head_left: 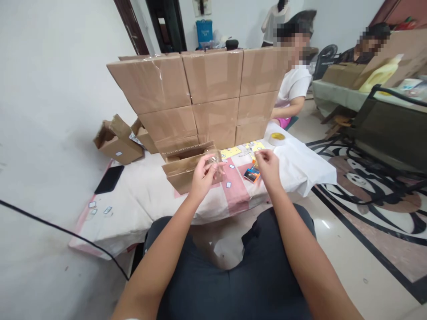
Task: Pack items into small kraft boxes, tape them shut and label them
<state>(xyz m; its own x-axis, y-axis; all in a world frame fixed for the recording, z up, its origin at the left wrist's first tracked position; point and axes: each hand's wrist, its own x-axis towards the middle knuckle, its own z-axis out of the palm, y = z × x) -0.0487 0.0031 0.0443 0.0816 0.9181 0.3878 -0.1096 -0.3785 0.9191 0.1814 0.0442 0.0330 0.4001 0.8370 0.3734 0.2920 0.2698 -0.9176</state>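
My left hand is closed on a crumpled clear plastic piece, in front of an open cardboard box. Whether the plastic also touches the box is hard to tell. To the right, my right hand is raised over the table with thumb and fingers pinched together. Anything between those fingertips is too small to make out. Just left of that hand lies a small blue and orange item, its kind unclear. A wide roll of tape rests behind my right hand.
Stacked closed cartons form a wall at the table's back. Opened boxes and a black phone-like slab are on the left. Small labels lie on the tablecloth. A person in white sits beyond; a chair stands right.
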